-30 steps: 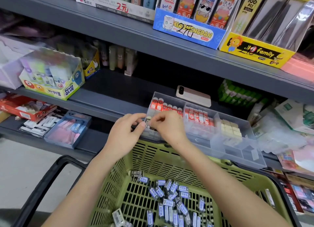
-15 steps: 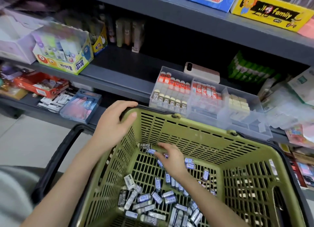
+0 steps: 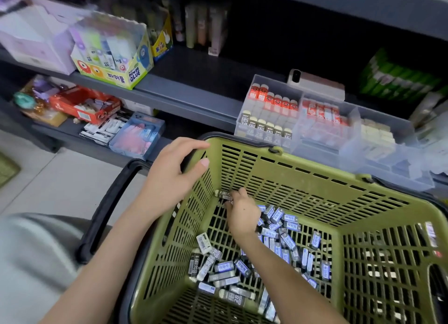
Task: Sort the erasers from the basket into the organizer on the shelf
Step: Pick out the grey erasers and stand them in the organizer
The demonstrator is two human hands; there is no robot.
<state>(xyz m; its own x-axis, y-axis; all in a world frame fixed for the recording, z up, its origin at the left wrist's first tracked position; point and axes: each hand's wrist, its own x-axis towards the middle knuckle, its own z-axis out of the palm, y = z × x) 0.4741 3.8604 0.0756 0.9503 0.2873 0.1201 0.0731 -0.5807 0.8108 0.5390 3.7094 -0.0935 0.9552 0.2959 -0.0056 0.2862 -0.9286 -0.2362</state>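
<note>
Head view: your right hand has dropped from the clear organizer at upper right into the green basket. It now pinches a black 2B eraser at frame centre. Your left hand is loosely spread at the rim. Another pick begins, and many loose erasers remain.

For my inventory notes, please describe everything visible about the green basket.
Olive-green plastic basket, slotted walls and floor, black handle folded down at its left. It stands in front of the organizer. Many wrapped erasers lie inside. The left hand touches its far-left rim corner; the right hand reaches inside, pinching a dark eraser.
</note>
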